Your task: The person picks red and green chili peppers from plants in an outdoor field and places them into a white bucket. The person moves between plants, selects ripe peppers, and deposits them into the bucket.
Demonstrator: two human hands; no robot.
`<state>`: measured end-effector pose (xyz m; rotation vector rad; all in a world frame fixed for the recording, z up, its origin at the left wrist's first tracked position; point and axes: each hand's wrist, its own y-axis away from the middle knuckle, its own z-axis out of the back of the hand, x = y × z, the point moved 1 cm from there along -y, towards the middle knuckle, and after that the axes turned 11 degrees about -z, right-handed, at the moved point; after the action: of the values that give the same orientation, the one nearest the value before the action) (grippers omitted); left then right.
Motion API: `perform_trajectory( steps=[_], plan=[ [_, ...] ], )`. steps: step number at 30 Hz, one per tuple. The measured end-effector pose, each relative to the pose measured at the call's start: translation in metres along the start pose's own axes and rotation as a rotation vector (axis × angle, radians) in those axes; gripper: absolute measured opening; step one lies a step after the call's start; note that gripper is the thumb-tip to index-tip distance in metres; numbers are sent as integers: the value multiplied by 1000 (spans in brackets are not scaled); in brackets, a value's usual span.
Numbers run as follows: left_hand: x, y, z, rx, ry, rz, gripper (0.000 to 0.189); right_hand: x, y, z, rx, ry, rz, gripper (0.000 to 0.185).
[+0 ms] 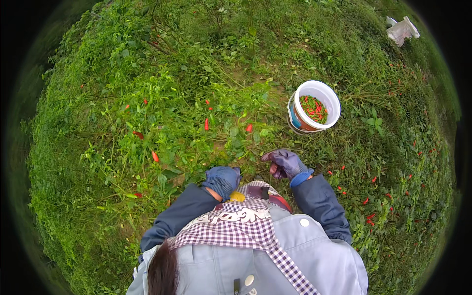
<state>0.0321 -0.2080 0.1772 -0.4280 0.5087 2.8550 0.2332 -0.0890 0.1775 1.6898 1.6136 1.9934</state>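
My left hand (224, 179), in a blue-purple work glove, is beside my apron at the edge of the chili plants; its fingers are turned out of sight. My right hand (282, 163), gloved too, is over low weeds just below the bucket, its fingers curled; whether something is between them cannot be seen. A white plastic bucket (333, 113) with a blue and orange printed side stands on the ground, holding red and green chili peppers (313, 109) in its bottom. Red chilies hang on the plants ahead, among them one red chili pepper (206, 124) and another (155, 156).
Chili plants (147, 107) and weeds spread over the ground ahead and to the left. More plants with red chilies (370, 217) grow on the right. A pale plastic sack (402, 31) lies at the far upper right. A checked apron (236, 232) hangs over my front.
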Motion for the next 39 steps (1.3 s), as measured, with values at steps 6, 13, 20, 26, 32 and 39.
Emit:
perform_trajectory(
  steps=[6, 13, 20, 26, 32, 39],
  plan=[
    [5, -2, -12, -19, -19, -136, 23, 15, 37, -33, 104, 193, 37, 24],
    [4, -8, -22, -98, 54, -202, 19, 48, 35, -97, -326, 836, 490, 46],
    [-1, -9, -27, 7, -31, -174, 19, 55, 2, -109, -318, 1103, 477, 42],
    [1, -3, -30, -64, 2, -275, 19, 46, -20, -91, 27, 339, 167, 32],
    [-7, 1, -19, -12, 8, -273, 19, 68, -6, -70, 152, 323, -66, 27],
    [-7, 1, -7, 43, 80, -100, 23, 105, 47, -31, 356, -139, 135, 46]
  ],
)
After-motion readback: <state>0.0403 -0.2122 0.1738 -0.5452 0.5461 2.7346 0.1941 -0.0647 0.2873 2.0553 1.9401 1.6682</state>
